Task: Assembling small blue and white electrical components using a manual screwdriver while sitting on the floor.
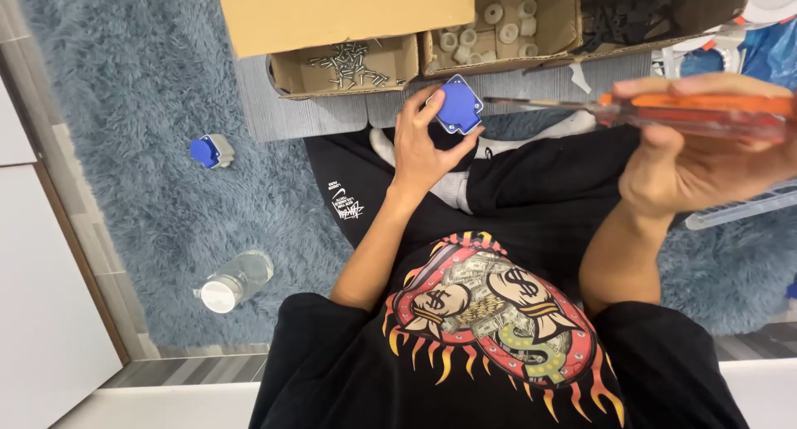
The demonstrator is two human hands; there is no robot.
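Sat on the blue shag rug (124,89), seen from above, legs in black trousers stretched toward a row of cardboard boxes (349,14)

Left hand (423,147) raised just in front of the boxes, fingers closed round a small blue square part (459,104) with a pale rim, held by its lower edge, flat blue face turned up toward the camera

Right hand (693,159) lifted to the right of the blue part, wrapped round the orange translucent handle of a screwdriver (706,114); thin metal shaft lay level, pointing left, tip just beside the blue part, contact too fine to tell

Directly behind the blue part, a low box of small dark screws (349,64); to the right of that, a box of pale round plastic caps (490,26); further right again, a box of black pieces (623,18)

Well to the left of the blue part, on the rug, a second blue and grey part (211,151) lay alone

Nearer the body on that same side, a clear plastic bottle (234,282) with a white cap lay tipped on the rug
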